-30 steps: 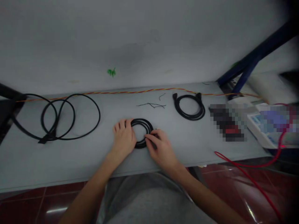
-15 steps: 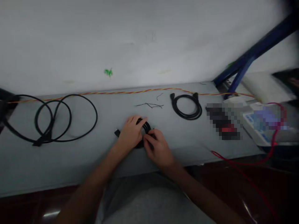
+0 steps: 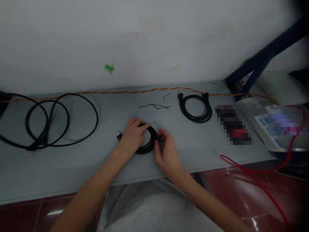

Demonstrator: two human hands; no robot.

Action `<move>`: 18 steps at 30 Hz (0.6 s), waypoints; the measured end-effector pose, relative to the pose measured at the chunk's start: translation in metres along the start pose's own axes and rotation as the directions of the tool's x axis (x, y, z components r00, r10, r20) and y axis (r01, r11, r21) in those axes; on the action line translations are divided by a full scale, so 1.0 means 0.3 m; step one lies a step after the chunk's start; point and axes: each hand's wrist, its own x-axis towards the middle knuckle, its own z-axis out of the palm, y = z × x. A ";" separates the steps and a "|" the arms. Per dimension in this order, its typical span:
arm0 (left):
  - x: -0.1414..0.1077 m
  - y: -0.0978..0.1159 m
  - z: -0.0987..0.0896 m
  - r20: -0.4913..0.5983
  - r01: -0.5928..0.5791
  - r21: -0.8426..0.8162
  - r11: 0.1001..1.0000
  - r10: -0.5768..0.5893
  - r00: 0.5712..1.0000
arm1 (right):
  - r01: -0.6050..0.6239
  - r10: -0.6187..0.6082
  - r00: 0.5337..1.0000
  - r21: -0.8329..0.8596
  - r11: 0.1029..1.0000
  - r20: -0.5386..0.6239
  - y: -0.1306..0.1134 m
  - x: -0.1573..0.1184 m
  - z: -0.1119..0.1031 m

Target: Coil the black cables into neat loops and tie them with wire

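Note:
A coiled black cable (image 3: 150,141) lies on the grey table top (image 3: 72,167) in front of me, with its black plug (image 3: 119,136) sticking out to the left. My left hand (image 3: 134,135) curls over the coil's left side and holds it. My right hand (image 3: 167,149) is at the coil's right edge, its fingertips touching the cable. Whether those fingers grip the cable is hard to see.
A smaller black cable coil (image 3: 195,108) lies to the right, and a looser black cable (image 3: 60,122) to the left. Behind are thin black wires (image 3: 154,105) and a twisted red-yellow wire (image 3: 135,91). A red cable (image 3: 256,170) hangs off the right edge, near a white device (image 3: 277,127).
My right hand has shifted to the coil's right edge, leaving more of the coil showing. The plug sticks out at the left, and my left hand has moved slightly lower on the coil.

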 end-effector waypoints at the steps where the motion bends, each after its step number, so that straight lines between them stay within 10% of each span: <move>1: -0.001 0.001 0.000 0.001 0.002 -0.008 1.000 -0.002 1.000 | -0.003 0.003 1.000 0.001 1.000 -0.006 0.003 0.002 0.000; 18: 0.004 -0.003 -0.014 0.056 0.012 -0.015 1.000 -0.011 0.998 | -0.016 0.018 0.999 -0.051 0.999 0.046 -0.038 -0.038 -0.005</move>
